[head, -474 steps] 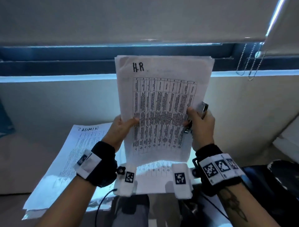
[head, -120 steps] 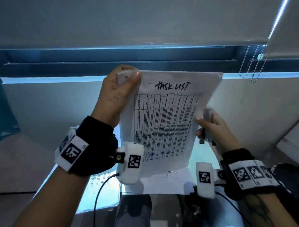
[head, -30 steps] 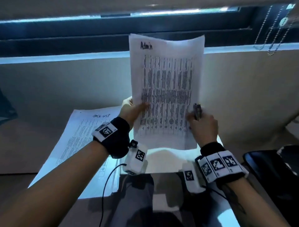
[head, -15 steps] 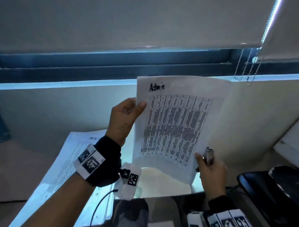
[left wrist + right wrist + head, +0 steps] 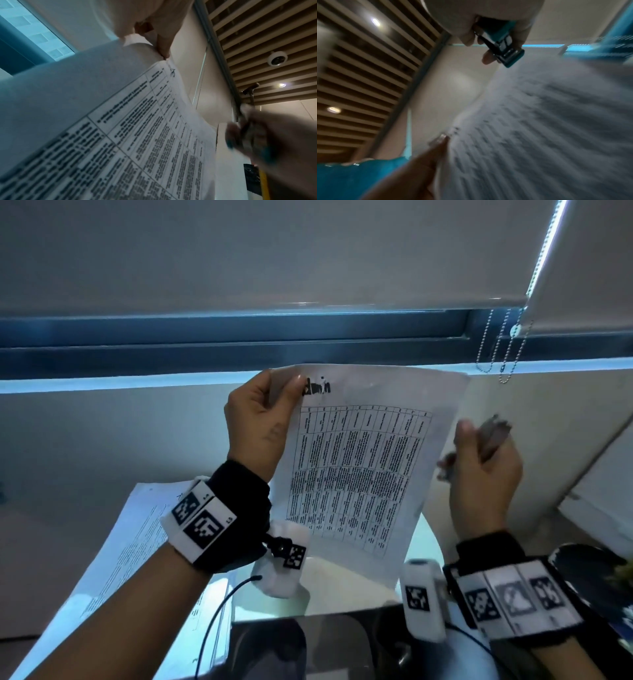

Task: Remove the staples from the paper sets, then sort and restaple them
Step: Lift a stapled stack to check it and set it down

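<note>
I hold up a paper set [image 5: 359, 467] headed "Admin" with a printed table, in front of the window wall. My left hand [image 5: 287, 386] pinches its top left corner, thumb in front; the left wrist view shows those fingers [image 5: 163, 44] on the corner of the sheet [image 5: 137, 135]. My right hand [image 5: 479, 446] is blurred beside the paper's right edge and grips a small teal and metal stapler [image 5: 493, 433], seen closer in the right wrist view [image 5: 503, 44]. Whether the right hand touches the paper cannot be told.
A stack of printed papers [image 5: 137, 559] lies on the table at the lower left. A glass tabletop [image 5: 342, 594] is below the raised set. A black object [image 5: 589, 570] sits at the right. A bead chain [image 5: 507, 347] hangs from the blind at the upper right.
My left hand has slid up the left edge to the top corner. My right hand has left the paper's bottom right corner and risen along the right edge with the stapler.
</note>
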Motion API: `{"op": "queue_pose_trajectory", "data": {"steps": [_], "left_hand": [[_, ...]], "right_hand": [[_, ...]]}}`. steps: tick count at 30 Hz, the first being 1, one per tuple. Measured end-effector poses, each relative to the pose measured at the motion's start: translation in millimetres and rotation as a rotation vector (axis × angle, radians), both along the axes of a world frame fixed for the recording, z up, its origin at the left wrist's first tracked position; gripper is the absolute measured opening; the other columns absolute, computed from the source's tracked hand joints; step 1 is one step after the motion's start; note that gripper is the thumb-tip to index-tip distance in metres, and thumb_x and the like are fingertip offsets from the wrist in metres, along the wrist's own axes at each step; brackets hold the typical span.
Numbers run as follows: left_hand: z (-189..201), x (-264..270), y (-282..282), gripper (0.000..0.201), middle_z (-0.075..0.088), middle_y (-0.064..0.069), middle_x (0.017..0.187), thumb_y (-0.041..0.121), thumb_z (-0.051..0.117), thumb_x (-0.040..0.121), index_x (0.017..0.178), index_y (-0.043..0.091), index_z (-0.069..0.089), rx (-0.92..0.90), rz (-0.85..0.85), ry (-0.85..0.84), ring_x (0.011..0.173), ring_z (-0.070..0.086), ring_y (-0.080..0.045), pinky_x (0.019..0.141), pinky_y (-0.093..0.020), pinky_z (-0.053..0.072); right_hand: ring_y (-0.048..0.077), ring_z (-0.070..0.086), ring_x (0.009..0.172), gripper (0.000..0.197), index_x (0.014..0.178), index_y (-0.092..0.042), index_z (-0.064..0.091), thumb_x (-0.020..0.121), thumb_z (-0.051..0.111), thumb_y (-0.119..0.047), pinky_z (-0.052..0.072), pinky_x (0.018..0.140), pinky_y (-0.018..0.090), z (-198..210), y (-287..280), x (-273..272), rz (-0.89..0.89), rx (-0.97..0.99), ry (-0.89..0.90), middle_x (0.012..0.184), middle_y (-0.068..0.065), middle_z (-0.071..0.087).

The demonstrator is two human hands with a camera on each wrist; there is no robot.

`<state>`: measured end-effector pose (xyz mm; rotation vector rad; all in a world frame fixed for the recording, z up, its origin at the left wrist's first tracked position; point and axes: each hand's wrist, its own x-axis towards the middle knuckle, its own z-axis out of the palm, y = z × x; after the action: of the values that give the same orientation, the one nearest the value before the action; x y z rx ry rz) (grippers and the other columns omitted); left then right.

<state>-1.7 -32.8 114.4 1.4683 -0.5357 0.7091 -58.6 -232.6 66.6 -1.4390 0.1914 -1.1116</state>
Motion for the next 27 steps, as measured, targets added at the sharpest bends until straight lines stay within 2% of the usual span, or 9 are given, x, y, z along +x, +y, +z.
{"op": "queue_pose_trajectory", "data": {"steps": [2,4,8,11,14,16,18,23,27], "left_hand": [[1,-3,1,0.006,0.067,0.020,0.070,0.028,0.065,0.083,0.079,0.032,0.067,-0.007,0.038,-0.020,0.073,0.061,-0.011,0.076,-0.039,0.053],[2,-5,2,0.011,0.067,0.020,0.071,0.021,0.064,0.085,0.082,0.032,0.067,0.005,0.066,-0.047,0.074,0.061,-0.010,0.078,-0.038,0.054],[3,-10,4,0.010,0.067,0.022,0.071,0.016,0.064,0.085,0.086,0.026,0.067,0.010,0.091,-0.102,0.073,0.061,-0.002,0.074,-0.024,0.053],[3,-15,4,0.012,0.066,0.024,0.069,0.011,0.064,0.085,0.088,0.023,0.067,0.010,0.089,-0.125,0.070,0.059,0.006,0.070,-0.013,0.047],[5,-19,3,0.013,0.065,0.018,0.076,0.008,0.064,0.085,0.094,0.017,0.066,0.017,0.097,-0.147,0.071,0.059,0.008,0.070,-0.008,0.045],[7,-21,3,0.014,0.065,0.013,0.079,0.008,0.064,0.085,0.096,0.016,0.065,0.026,0.108,-0.162,0.071,0.058,0.010,0.070,-0.007,0.044],[9,-22,4,0.013,0.065,0.013,0.080,0.009,0.064,0.085,0.095,0.017,0.066,0.032,0.121,-0.170,0.073,0.058,0.009,0.072,-0.008,0.045],[12,-25,3,0.011,0.066,0.013,0.082,0.013,0.064,0.086,0.096,0.018,0.066,0.018,0.124,-0.176,0.076,0.060,0.004,0.075,-0.014,0.048],[12,-27,2,0.014,0.066,0.020,0.080,0.015,0.064,0.085,0.094,0.026,0.065,0.019,0.120,-0.180,0.078,0.061,0.005,0.075,-0.014,0.049]], "right_hand": [[0.009,0.054,0.057,0.020,0.076,-0.023,0.045,0.095,0.049,-0.023,0.046,0.051,0.022,45,23,-5,0.156,0.074,-0.193,0.068,-0.004,0.053],[0.016,0.055,0.064,0.016,0.081,-0.021,0.045,0.097,0.044,-0.023,0.047,0.052,0.021,83,46,-4,0.275,0.066,-0.305,0.075,0.000,0.052],[0.019,0.057,0.071,0.018,0.082,-0.020,0.042,0.099,0.038,-0.020,0.052,0.064,0.023,125,84,12,0.406,-0.025,-0.352,0.075,0.005,0.054],[0.015,0.062,0.067,0.013,0.085,-0.023,0.041,0.097,0.041,-0.029,0.055,0.067,0.031,124,98,26,0.363,-0.175,-0.275,0.070,-0.001,0.059],[0.013,0.064,0.064,0.015,0.090,-0.019,0.042,0.096,0.042,-0.033,0.056,0.066,0.037,114,101,32,0.301,-0.296,-0.230,0.069,-0.002,0.061],[0.013,0.064,0.062,0.019,0.091,-0.016,0.041,0.097,0.041,-0.035,0.055,0.064,0.037,112,100,34,0.246,-0.359,-0.210,0.068,0.000,0.062],[0.014,0.062,0.058,0.022,0.090,-0.017,0.041,0.096,0.039,-0.038,0.051,0.060,0.036,111,99,36,0.180,-0.424,-0.208,0.062,-0.006,0.056],[0.002,0.041,0.050,0.025,0.087,-0.018,0.041,0.093,0.038,-0.042,0.035,0.055,0.025,108,94,38,0.027,-0.558,-0.198,0.055,-0.014,0.038],[0.001,0.036,0.048,0.021,0.079,-0.025,0.038,0.092,0.043,-0.040,0.030,0.052,0.023,108,93,39,0.010,-0.576,-0.224,0.052,-0.015,0.033]]}}
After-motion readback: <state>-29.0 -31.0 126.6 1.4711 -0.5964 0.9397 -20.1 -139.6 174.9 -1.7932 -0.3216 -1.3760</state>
